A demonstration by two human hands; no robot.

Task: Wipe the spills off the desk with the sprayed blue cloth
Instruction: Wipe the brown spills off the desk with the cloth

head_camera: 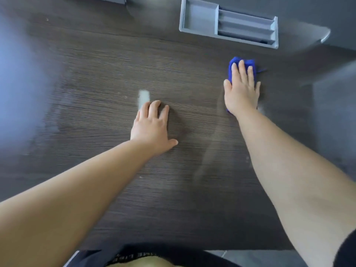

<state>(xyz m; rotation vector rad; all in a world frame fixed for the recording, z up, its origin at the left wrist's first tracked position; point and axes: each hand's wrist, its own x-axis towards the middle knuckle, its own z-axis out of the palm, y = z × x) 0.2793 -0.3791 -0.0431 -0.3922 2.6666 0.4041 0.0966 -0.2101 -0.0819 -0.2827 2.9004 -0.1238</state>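
right hand (241,91) flat on blue cloth (235,62), fingers straight, slightly spread
left hand (152,126) braces mid-desk (96,60), fingers bent; grey tray (200,18) at the desk's upper edge.

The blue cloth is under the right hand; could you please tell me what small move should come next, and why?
Probably slide the cloth left across the desk toward the pale smear. The right hand presses the cloth flat far to the right, while the smear lies unwiped just beyond the left hand and its fingertips.
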